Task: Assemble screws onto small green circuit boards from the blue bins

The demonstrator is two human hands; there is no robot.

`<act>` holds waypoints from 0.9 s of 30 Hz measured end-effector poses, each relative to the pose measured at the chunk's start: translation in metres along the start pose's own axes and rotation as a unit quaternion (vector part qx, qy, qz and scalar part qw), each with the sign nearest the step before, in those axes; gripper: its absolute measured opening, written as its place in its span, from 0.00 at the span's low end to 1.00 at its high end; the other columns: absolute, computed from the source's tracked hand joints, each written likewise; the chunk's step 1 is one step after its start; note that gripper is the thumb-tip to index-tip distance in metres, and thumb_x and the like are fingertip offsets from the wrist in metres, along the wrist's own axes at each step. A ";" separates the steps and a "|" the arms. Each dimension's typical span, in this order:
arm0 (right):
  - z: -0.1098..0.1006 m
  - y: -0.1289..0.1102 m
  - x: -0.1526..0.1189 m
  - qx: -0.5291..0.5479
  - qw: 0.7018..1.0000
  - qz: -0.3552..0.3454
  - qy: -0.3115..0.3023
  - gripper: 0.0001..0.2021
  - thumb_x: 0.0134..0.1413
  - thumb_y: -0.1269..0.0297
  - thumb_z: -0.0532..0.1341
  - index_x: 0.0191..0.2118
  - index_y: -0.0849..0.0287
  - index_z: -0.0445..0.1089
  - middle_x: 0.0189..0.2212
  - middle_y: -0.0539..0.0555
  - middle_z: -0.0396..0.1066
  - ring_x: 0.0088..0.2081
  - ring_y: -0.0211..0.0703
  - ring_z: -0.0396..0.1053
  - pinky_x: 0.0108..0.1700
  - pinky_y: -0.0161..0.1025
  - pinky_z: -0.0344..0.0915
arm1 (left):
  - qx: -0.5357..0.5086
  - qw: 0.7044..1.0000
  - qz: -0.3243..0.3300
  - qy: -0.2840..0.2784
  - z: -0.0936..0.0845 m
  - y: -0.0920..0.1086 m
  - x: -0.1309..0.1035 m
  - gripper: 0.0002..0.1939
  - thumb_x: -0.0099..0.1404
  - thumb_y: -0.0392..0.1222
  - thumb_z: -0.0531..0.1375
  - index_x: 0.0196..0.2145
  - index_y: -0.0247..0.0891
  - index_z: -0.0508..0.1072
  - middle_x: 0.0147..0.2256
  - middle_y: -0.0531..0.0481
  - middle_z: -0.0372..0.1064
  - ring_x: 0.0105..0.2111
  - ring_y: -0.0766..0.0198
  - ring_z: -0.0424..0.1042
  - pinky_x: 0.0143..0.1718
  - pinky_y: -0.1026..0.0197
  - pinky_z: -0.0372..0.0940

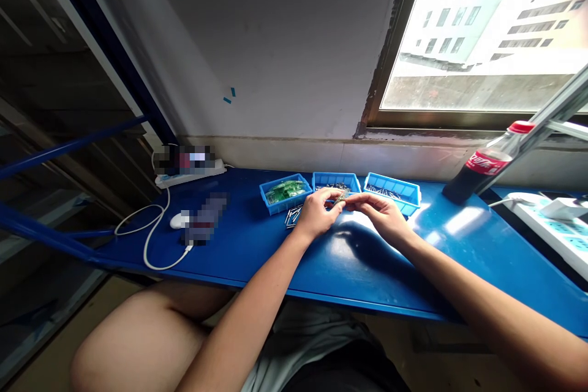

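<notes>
My left hand (316, 214) and my right hand (381, 211) meet over the blue table, fingertips nearly touching. Both are pinched around a small, partly clear, greenish thing (341, 197), too small to name. Behind them stand three blue plastic bins. The left bin (290, 202) holds green packets (285, 190). In the middle bin (337, 177), partly hidden by my fingers, are small metal pieces. Thin screws or nails (383, 192) lie in the right bin (414, 196). Several loose metal screws or nails (293, 216) rest on the table beside my left hand.
A cola bottle (482, 165) leans or stands at the right, near a metal bar and a white power strip (563, 223). On the left are a blurred-out device (206, 219), a white cable (149, 248), a white rounded object (179, 220) and another power strip (190, 174).
</notes>
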State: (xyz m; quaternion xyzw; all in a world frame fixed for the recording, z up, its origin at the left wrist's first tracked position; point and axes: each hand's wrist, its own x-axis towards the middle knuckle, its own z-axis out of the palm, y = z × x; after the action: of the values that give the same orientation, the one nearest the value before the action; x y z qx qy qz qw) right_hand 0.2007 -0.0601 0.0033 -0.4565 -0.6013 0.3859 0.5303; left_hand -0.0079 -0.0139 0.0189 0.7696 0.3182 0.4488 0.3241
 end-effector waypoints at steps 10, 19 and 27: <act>-0.001 -0.002 0.001 -0.052 0.998 0.028 0.017 0.10 0.62 0.51 0.67 0.40 0.49 0.83 0.42 0.54 0.84 0.48 0.56 0.80 0.61 0.59 0.73 | 0.191 0.970 0.075 0.128 -0.051 0.000 0.007 0.15 0.70 0.29 0.58 0.45 0.42 0.83 0.48 0.47 0.83 0.52 0.54 0.79 0.61 0.50 0.71; -0.002 0.006 0.000 -0.082 0.996 0.026 -0.024 0.10 0.64 0.55 0.63 0.42 0.48 0.83 0.42 0.52 0.84 0.47 0.52 0.81 0.58 0.53 0.75 | 0.339 0.928 -0.061 0.142 -0.081 -0.021 0.001 0.13 0.73 0.40 0.59 0.47 0.41 0.84 0.52 0.41 0.82 0.51 0.45 0.78 0.57 0.45 0.69; -0.002 0.007 0.000 -0.084 0.996 0.025 -0.031 0.10 0.64 0.57 0.63 0.42 0.48 0.83 0.42 0.52 0.83 0.47 0.51 0.80 0.56 0.52 0.75 | 0.355 0.914 -0.090 0.176 -0.085 -0.020 0.001 0.10 0.72 0.37 0.58 0.40 0.42 0.81 0.44 0.43 0.82 0.45 0.49 0.78 0.66 0.39 0.61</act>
State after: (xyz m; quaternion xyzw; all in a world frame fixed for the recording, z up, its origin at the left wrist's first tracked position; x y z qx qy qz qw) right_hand 0.2039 -0.0583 -0.0030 -0.5017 -0.6363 0.3615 0.4612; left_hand -0.0874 0.0166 0.0362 0.7109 0.5764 0.4030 0.0072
